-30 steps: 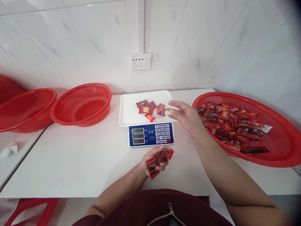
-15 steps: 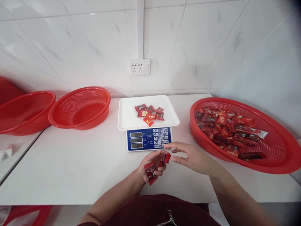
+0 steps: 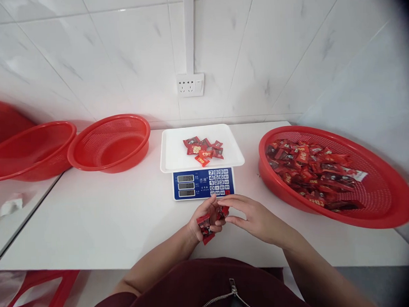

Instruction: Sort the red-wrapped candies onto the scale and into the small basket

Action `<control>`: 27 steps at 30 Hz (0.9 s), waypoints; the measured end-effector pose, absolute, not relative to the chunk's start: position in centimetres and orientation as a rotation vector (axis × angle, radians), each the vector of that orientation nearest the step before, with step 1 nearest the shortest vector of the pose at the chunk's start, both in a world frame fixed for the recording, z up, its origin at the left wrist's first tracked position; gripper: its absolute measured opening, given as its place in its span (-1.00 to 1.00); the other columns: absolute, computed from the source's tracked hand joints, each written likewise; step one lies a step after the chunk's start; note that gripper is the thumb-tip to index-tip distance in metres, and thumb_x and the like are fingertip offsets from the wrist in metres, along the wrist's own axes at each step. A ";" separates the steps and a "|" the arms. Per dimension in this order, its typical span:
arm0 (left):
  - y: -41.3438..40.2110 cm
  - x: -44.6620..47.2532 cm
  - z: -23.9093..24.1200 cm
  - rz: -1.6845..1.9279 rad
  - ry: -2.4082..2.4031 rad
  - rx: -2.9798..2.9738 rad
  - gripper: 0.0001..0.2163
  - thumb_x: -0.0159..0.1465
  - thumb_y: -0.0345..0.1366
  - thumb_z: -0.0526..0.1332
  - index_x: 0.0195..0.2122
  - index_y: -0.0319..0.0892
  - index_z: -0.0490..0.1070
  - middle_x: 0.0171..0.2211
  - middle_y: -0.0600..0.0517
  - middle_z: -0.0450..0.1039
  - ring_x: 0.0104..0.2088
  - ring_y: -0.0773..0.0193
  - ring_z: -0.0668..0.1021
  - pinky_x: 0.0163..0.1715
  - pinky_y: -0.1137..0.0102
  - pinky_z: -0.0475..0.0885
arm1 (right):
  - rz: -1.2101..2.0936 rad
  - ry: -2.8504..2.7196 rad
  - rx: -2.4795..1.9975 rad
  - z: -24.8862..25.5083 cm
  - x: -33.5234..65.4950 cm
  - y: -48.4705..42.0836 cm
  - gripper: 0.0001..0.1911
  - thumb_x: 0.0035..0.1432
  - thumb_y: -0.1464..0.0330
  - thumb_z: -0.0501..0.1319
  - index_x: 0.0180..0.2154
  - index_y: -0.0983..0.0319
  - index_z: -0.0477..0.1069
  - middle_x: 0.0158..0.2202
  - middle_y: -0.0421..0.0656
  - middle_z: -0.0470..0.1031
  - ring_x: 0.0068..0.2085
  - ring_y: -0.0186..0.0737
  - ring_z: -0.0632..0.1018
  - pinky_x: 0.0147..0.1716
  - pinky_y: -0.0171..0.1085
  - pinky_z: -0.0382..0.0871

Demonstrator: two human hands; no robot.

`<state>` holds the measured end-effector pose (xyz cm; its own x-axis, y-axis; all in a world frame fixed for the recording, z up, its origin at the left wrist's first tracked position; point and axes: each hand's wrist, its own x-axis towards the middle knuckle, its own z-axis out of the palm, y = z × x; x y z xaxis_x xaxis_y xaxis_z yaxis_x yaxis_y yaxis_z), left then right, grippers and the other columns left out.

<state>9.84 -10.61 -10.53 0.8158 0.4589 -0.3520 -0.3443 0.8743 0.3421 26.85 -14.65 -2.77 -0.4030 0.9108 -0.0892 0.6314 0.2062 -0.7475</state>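
Several small red wrapped snack packets (image 3: 205, 228) are in my left hand (image 3: 197, 223), its fingers curled round them. One packet (image 3: 222, 212) pokes out by the fingertips, toward my right hand (image 3: 252, 216). My right hand has its thumb and fingers apart at that packet and holds nothing that I can see; whether it touches the packet I cannot tell. Just beyond both hands stands a blue-fronted electronic scale (image 3: 203, 189). Its white tray (image 3: 173, 157) bears a loose heap of red packets (image 3: 204, 150).
At the right, a big red perforated basket (image 3: 390, 209) holds many similar packets (image 3: 306, 172). Two more red baskets, one round (image 3: 110, 148) and one at the far left (image 3: 53, 152), stand along the wall. A socket (image 3: 190, 85) is on the tiled wall. A red stool (image 3: 58, 293) is below the table.
My right hand has moved left, bringing its fingers up to the packet at my left fingertips. My left hand keeps its packets. The view has tilted slightly down.
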 end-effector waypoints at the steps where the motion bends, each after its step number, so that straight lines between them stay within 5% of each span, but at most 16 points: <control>1: -10.6 9.9 -10.5 0.433 0.436 0.272 -0.68 0.17 0.01 0.22 -0.35 -0.18 0.41 -0.54 0.02 0.35 -0.70 0.49 0.26 -0.75 0.60 -0.17 | 1.030 -2.110 -1.440 -2.8 26.9 -14.6 -0.63 0.19 0.22 0.14 0.05 -0.09 0.41 0.09 -0.16 0.44 0.12 -0.03 0.42 0.15 0.01 0.30; 10: -10.9 10.0 -10.5 0.357 0.407 0.256 -0.68 0.18 0.02 0.21 -0.42 -0.17 0.35 -0.58 0.09 0.32 -0.73 0.49 0.23 -0.78 0.64 -0.12 | 0.998 -2.118 -1.394 -2.7 26.4 -14.3 -0.77 0.15 0.27 0.14 -0.20 -0.09 0.52 -0.22 -0.15 0.50 -0.12 -0.01 0.50 -0.10 -0.05 0.44; 18: -11.9 10.4 -10.6 0.360 0.521 0.175 -0.63 0.21 0.00 0.16 -0.39 -0.28 0.42 -0.56 0.04 0.35 -0.68 0.48 0.26 -0.76 0.65 -0.05 | 1.158 -1.704 -1.437 -2.0 27.2 -14.7 -0.85 0.13 0.08 0.13 -0.26 -0.15 0.41 -0.21 -0.18 0.52 -0.15 0.06 0.54 -0.10 0.02 0.42; 22: -13.0 10.5 -11.2 0.334 0.670 0.132 -0.58 0.23 0.05 0.10 -0.44 -0.24 0.45 -0.60 0.06 0.32 -0.67 0.44 0.30 -0.70 0.60 0.11 | 1.287 -1.319 -1.443 -3.1 28.0 -14.5 -0.72 0.10 0.00 0.11 -0.16 -0.12 0.38 -0.16 -0.14 0.56 -0.15 0.07 0.56 -0.11 0.02 0.44; 27: -13.8 9.8 -10.4 0.381 0.798 0.177 -0.58 0.19 0.12 0.10 -0.43 -0.15 0.45 -0.57 0.03 0.38 -0.60 0.32 0.41 -0.49 0.33 0.42 | 1.355 -0.940 -1.296 -4.9 28.9 -13.8 -0.70 -0.03 -0.02 0.27 -0.30 -0.03 0.48 -0.37 -0.13 0.59 -0.37 -0.06 0.55 -0.35 -0.07 0.47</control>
<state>9.76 -13.76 -10.39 0.6348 0.3973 -0.6627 -0.2656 0.9176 0.2957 28.88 -13.84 -4.91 0.0711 0.9747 -0.2121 -0.1424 -0.2005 -0.9693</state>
